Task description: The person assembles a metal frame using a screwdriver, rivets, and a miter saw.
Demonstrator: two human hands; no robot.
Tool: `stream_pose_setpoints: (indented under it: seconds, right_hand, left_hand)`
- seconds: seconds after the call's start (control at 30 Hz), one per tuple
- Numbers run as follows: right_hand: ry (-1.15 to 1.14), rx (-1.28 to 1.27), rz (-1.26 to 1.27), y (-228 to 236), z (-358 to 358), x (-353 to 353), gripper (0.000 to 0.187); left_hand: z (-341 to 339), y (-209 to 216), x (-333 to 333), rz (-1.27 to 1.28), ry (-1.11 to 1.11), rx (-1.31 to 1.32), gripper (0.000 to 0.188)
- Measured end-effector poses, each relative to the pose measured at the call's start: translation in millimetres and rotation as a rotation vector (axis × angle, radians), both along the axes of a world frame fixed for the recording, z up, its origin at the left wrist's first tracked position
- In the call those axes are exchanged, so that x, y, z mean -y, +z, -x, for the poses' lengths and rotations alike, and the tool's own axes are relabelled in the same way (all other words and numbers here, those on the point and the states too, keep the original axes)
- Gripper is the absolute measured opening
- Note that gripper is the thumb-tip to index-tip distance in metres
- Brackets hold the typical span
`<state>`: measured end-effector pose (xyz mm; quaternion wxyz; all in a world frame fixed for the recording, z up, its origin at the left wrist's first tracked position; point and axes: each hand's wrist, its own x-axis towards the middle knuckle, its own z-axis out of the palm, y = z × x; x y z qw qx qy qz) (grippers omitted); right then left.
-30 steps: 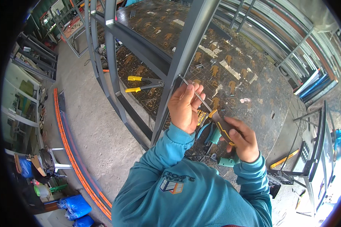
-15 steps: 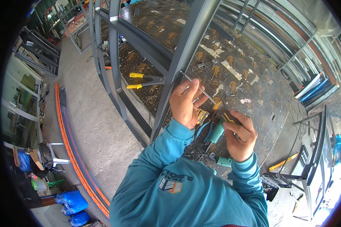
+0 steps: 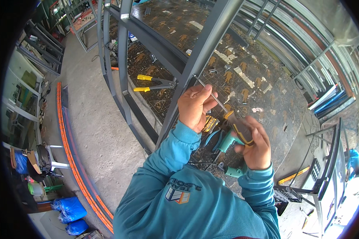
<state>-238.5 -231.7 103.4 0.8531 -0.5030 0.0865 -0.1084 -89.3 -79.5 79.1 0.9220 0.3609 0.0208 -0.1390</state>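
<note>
A screwdriver with a grey and yellow handle [image 3: 240, 128] slants between my hands, its tip at the side of a dark grey metal frame [image 3: 201, 49]. Thumb and fingers of my left hand [image 3: 192, 106] pinch its thin shaft close to the frame. Around the rear of the handle curl the fingers of my right hand [image 3: 258, 146], slightly blurred. Below the handle lies a teal power tool [image 3: 228, 142], beside blue-handled pliers [image 3: 213, 138] and a yellow and black item [image 3: 210, 123]. Past the frame's upright rest yellow-handled cutters [image 3: 153, 83].
The frame stands over a dark, worn work surface [image 3: 267, 115] littered with scraps and tape pieces. Long metal profiles [image 3: 295, 44] fill a rack at the far right. An orange strip [image 3: 70, 145] runs along the floor at left, near blue bags [image 3: 71, 211].
My right hand has shifted back along the handle and its grip looks looser, leaving more of the handle showing. My left hand keeps its pinch on the shaft.
</note>
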Motion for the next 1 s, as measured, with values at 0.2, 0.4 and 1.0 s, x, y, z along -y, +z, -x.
stream_pose_setpoints:
  seconds: [0.2, 0.4, 1.0]
  right_hand:
    - [-0.114, 0.388, 1.279, 10.7, -6.8, 4.0, 0.042]
    - [0.053, -0.153, 0.188, 6.4, 2.9, -2.8, 0.033]
    - [0.1, -0.068, 0.003, -1.7, -8.3, 17.2, 0.033]
  left_hand:
    - [-0.1, -5.6, 4.0, 0.054, 0.005, 0.037, 0.015]
    - [0.8, -4.8, 9.0, 0.126, 0.049, 0.029, 0.014]
    - [1.9, -4.4, 6.0, 0.001, 0.004, 0.08, 0.014]
